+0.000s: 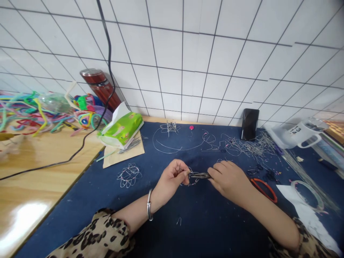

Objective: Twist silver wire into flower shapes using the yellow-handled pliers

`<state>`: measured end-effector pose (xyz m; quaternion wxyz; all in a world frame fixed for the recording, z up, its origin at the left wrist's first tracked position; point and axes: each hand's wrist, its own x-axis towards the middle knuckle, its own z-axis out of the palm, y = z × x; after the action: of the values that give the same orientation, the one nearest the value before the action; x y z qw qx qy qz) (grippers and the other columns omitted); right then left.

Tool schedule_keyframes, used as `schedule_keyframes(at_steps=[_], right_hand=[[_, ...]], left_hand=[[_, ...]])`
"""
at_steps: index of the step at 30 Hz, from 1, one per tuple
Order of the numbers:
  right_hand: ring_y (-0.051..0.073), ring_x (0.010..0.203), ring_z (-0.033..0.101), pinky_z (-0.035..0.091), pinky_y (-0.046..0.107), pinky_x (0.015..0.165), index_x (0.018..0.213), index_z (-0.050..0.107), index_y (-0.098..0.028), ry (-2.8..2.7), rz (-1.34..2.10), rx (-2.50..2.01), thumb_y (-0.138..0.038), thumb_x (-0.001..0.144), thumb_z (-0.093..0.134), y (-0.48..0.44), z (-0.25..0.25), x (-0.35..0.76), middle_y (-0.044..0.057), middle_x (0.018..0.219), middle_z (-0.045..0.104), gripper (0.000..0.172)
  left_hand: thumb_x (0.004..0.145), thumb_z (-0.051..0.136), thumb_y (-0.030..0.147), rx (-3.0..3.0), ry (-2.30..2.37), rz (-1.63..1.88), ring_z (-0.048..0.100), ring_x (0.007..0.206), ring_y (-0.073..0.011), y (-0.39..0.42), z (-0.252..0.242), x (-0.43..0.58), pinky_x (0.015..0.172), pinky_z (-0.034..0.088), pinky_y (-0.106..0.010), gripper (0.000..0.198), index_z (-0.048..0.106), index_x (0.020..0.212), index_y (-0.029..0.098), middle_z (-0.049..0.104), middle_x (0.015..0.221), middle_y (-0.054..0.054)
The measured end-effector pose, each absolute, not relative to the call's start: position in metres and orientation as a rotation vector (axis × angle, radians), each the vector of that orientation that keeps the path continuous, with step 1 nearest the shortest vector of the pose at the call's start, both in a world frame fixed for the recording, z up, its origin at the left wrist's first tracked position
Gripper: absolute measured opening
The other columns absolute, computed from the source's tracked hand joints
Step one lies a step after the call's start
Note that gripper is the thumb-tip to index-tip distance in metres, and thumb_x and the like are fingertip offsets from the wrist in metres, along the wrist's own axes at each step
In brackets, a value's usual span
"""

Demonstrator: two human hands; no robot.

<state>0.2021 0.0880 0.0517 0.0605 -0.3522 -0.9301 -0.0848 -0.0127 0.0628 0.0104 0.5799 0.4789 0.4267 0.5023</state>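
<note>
My left hand, a metal bangle at its wrist, pinches a small ring-shaped piece of bent silver wire between thumb and fingers. From the right, my right hand grips a pair of pliers. Their narrow dark jaws reach to the wire beside my left fingertips; whether they clamp it is too small to tell. Left of my hands lies a flower-like wire shape of many loops. A short bent wire rests on the dark blue mat nearer to me.
Behind my hands lie a wire frame, a pink bead and tangled wire. A phone leans against the wall. Orange-red handles, a mug and a clear coil are right; tissues and a flask left.
</note>
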Motion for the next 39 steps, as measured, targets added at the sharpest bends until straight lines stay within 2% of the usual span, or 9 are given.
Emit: schedule_keyframes(at_steps=[6, 18, 39], right_hand=[[0.018, 0.078, 0.047, 0.031, 0.031, 0.071, 0.093, 0.057, -0.021, -2.783, -0.241, -1.072, -0.029, 0.087, 0.046, 0.094, 0.06, 0.214, 0.004, 0.084, 0.057, 0.015], [0.018, 0.073, 0.046, 0.03, 0.032, 0.071, 0.09, 0.06, -0.018, -2.715, -0.42, -1.108, -0.025, 0.087, 0.046, 0.087, 0.048, 0.199, 0.005, 0.073, 0.054, 0.016], [0.019, 0.076, 0.045, 0.028, 0.033, 0.069, 0.097, 0.059, -0.017, -2.694, -0.412, -1.223, -0.026, 0.088, 0.044, 0.075, 0.042, 0.189, 0.006, 0.077, 0.054, 0.019]], left_hand=[[0.083, 0.055, 0.018, 1.08, 0.959, 1.2, 0.053, 0.055, -0.0099, 0.063, 0.012, -0.013, 0.059, 0.042, -0.023, 0.005, 0.049, 0.084, 0.017, 0.057, 0.059, 0.003], [0.082, 0.056, 0.018, 1.098, 1.011, 1.196, 0.056, 0.055, -0.01, 0.062, 0.008, -0.01, 0.058, 0.045, -0.023, 0.007, 0.05, 0.084, 0.017, 0.059, 0.059, 0.002], [0.083, 0.055, 0.018, 1.063, 1.097, 1.238, 0.063, 0.068, -0.0124, 0.056, 0.002, -0.004, 0.062, 0.049, -0.024, 0.009, 0.046, 0.087, 0.017, 0.061, 0.073, 0.0]])
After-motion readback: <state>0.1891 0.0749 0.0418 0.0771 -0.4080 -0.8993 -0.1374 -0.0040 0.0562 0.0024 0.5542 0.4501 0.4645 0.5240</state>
